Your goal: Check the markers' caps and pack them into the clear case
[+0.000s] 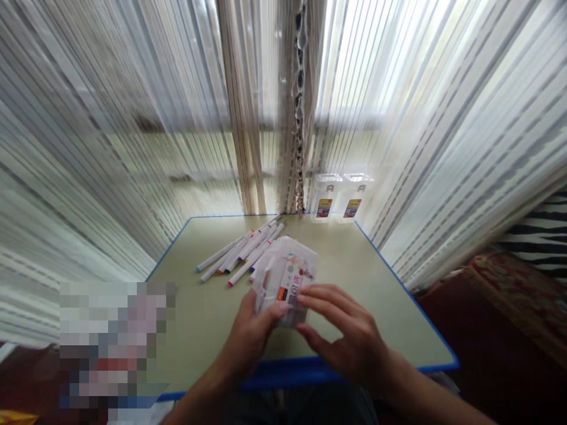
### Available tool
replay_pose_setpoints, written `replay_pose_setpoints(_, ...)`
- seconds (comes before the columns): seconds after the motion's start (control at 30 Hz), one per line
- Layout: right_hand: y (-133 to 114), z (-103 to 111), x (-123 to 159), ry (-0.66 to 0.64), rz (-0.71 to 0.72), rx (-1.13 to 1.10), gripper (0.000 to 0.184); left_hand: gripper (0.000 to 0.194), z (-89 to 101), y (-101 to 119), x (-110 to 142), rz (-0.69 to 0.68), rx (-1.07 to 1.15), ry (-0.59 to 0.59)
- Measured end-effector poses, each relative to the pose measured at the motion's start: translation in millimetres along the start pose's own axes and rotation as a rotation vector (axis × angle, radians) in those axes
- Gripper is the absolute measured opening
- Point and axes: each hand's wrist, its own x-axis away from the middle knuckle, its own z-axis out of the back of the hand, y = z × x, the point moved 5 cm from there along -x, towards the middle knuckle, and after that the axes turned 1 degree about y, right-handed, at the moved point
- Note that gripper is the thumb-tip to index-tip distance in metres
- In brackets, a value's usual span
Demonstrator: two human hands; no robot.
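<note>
My left hand (252,327) is closed around the lower left side of a clear plastic marker case (299,265), its thumb across the front. The case has a printed label with pink and dark characters and is tilted above the table. My right hand (349,324) lies at the case's right side with fingers stretched and apart. Its fingertips touch the label, and the thumb is by the lower corner. What is inside the case is hard to make out. Behind and left of it lies a loose pile of white markers (250,248) with coloured ends.
The pale green table (398,330) has a blue edge. Two clear plastic containers, a left one (322,198) and a right one (353,198), stand at its far right corner. A string curtain (177,118) hangs behind. A pixelated patch (119,348) covers the left edge.
</note>
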Motion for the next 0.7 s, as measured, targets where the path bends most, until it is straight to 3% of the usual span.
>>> replay_pose_setpoints(0.1,36.4,25.6,-18.2,0.087,-0.237,0.027,0.025,0.055,0.6,11.2,-8.1,0.176,0.107,-0.129)
replay_pose_setpoints(0.13,51.8,29.8,-24.0,0.081,-0.36,-0.029,0.031,0.052,-1.0,16.2,-11.8,0.2,0.093,-0.176)
replay_pose_setpoints(0.2,79.0,24.2,-33.1,-0.045,-0.594,-0.311,0.045,0.044,-4.2,26.9,-22.5,0.186,0.061,-0.233)
replay_pose_setpoints(0.27,93.2,7.6,-39.1,-0.215,-0.751,-0.653,0.043,0.04,-7.9,35.6,-36.8,0.155,0.051,-0.259)
replay_pose_setpoints(0.3,97.5,0.5,-41.9,-0.239,-0.802,-0.785,0.041,0.039,-8.4,38.9,-45.1,0.142,0.05,-0.238)
replay_pose_setpoints(0.47,115.1,-19.1,-52.7,-0.059,-0.832,-0.874,0.042,0.039,-3.1,43.7,-80.9,0.077,0.068,-0.037)
replay_pose_setpoints(0.57,124.7,-24.2,-48.6,0.05,-0.857,-0.888,0.044,0.042,-1.3,33.7,-88.4,0.091,0.064,-0.004)
replay_pose_setpoints(0.7,130.9,-27.6,-31.3,0.093,-0.948,-0.967,0.043,0.043,0.2,15.1,-86.2,0.116,0.059,0.023)
